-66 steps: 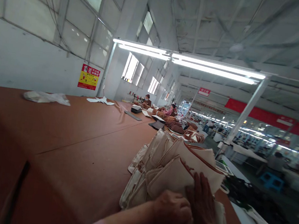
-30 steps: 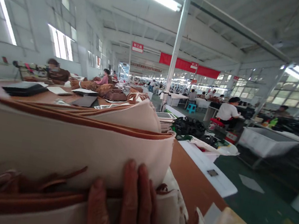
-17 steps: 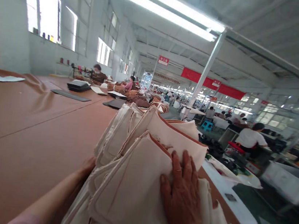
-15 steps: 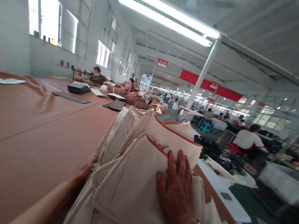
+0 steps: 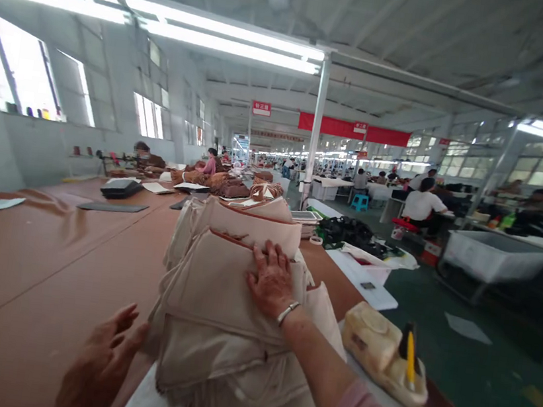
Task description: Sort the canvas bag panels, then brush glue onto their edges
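Observation:
A tall, uneven stack of cream fabric bag pieces (image 5: 221, 283) with brown edging stands in front of me on the brown-covered table (image 5: 39, 293). My right hand (image 5: 272, 280) lies flat on the top piece, its fingers spread, a metal bracelet at the wrist. To the left of the stack, my left hand (image 5: 103, 358) is held with its fingers apart and nothing in them. A narrow gap shows between its fingertips and the fabric. White sheet material (image 5: 145, 400) peeks out under the stack's lower left.
Right of the stack sits a yellowed plastic container (image 5: 374, 337) holding a yellow-handled tool (image 5: 411, 359). Dark flat pieces (image 5: 121, 188) and brown bundles (image 5: 224, 184) lie farther back on the table. A white bin (image 5: 489, 255) stands on the right, near a seated person (image 5: 424, 203).
My left hand has come away from the stack's left side, toward me. My right hand stays on top. The view has turned right and leveled, bringing the plastic container fully into sight.

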Demonstrator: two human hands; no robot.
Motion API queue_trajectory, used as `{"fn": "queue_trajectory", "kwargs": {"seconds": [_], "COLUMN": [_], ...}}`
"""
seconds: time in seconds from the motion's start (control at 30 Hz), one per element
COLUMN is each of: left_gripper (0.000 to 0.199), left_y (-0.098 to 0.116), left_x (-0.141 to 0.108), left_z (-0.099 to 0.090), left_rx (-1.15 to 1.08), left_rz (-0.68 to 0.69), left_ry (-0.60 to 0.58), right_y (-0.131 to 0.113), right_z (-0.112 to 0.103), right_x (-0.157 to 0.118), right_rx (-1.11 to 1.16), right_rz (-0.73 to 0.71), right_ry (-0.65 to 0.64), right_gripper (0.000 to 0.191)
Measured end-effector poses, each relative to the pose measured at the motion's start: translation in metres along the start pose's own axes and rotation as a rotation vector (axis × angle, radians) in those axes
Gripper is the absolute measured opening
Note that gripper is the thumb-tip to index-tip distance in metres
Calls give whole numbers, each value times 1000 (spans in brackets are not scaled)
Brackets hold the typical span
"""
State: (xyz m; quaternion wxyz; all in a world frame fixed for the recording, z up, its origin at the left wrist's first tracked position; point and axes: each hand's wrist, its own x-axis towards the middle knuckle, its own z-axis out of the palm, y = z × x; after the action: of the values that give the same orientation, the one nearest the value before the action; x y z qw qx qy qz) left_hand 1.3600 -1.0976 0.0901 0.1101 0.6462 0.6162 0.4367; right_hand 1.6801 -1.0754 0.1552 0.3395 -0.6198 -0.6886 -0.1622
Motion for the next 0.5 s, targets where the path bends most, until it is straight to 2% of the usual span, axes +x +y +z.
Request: {"fn": "queue_trajectory", "kwargs": {"seconds": [0.07, 0.13, 0.23, 0.3, 0.37, 0.5], "left_gripper": [62, 55, 46, 43, 41, 32], "left_y": [33, 59, 82, 89, 90, 74], "left_x": [-21, -43, -76, -95, -114, -147], "left_z": [3, 11, 26, 34, 41, 52], "left_rx": [81, 152, 201, 200, 176, 146], "left_rz": [165, 399, 701, 790, 809, 891], "left_ry": [19, 48, 6, -52, -94, -166], "right_y": [9, 22, 52, 78, 110, 182], "right_z": [-17, -36, -66, -88, -113, -165], "right_x": [-12, -29, -61, -90, -127, -202], "right_rx": [54, 117, 203, 240, 254, 139], "right_rz": [-44, -74, -48, 27, 151, 567], "right_ry": [-25, -41, -22, 23, 90, 250], "right_gripper": [63, 61, 58, 53, 46, 49]}}
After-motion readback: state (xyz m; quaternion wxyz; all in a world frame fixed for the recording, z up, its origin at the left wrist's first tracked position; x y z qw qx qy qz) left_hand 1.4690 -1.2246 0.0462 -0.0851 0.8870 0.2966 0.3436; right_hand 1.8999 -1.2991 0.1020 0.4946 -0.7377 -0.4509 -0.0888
